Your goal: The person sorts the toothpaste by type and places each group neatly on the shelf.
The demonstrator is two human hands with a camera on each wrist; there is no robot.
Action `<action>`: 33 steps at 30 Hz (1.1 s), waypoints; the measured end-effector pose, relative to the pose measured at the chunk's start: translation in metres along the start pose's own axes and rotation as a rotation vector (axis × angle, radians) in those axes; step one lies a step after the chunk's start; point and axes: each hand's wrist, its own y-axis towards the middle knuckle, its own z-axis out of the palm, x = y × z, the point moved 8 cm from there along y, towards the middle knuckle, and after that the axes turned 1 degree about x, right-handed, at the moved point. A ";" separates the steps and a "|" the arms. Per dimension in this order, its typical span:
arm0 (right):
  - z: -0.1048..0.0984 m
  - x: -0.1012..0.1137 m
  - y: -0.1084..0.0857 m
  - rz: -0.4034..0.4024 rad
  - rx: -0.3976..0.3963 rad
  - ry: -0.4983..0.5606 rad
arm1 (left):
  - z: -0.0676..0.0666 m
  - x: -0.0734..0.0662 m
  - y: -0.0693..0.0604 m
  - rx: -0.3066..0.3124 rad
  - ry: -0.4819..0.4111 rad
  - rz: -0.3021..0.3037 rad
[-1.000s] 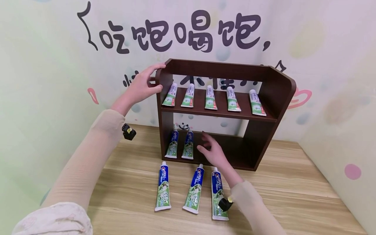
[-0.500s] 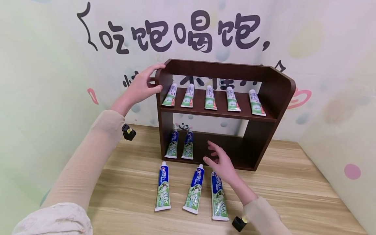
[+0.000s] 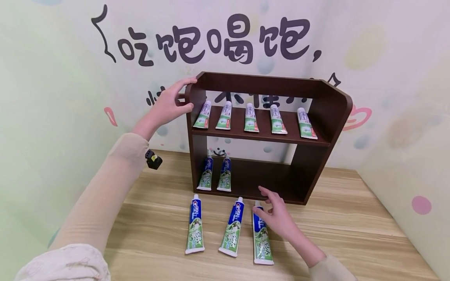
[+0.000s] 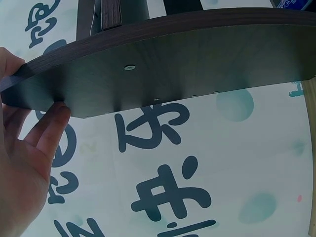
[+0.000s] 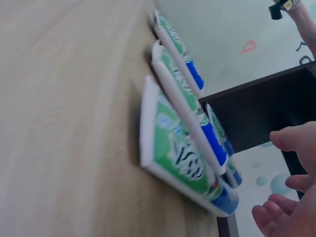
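My left hand [image 3: 165, 107] grips the upper left side of a dark brown two-tier shelf [image 3: 260, 82]. In the left wrist view, thumb and fingers lie on opposite faces of its side panel [image 4: 197, 64]. Over the upper end of the rightmost blue-and-green toothpaste tube [image 3: 263, 248] hovers my right hand [image 3: 279, 220], fingers loosely bent and holding nothing. To its left lie a middle toothpaste tube [image 3: 232, 230] and a left toothpaste tube [image 3: 195, 230], all caps toward the shelf. The right wrist view shows the hand [image 5: 296, 187] apart from the nearest tube [image 5: 180, 160].
Two matching tubes, one at the far left [image 3: 205, 175] and its neighbour [image 3: 225, 175], rest on the lower tier. Several smaller white-and-green tubes [image 3: 251, 121] line the upper tier. The wooden table [image 3: 351, 226] meets a printed backdrop [image 3: 393, 78] behind and at the sides.
My right hand has drawn back from the lower tier, toward me and slightly right, to above the rightmost front tube. The left hand keeps its grip on the shelf.
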 end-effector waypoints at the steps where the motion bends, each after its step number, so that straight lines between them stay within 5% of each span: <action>1: 0.000 -0.002 -0.002 0.009 0.007 -0.001 | 0.000 0.001 0.000 -0.002 0.000 -0.002; 25: 0.016 -0.028 -0.025 0.100 0.126 -0.176 | -0.002 0.000 -0.002 -0.011 -0.010 0.001; 33: 0.030 -0.029 -0.025 0.152 0.172 -0.043 | -0.001 0.000 -0.001 -0.007 -0.017 0.006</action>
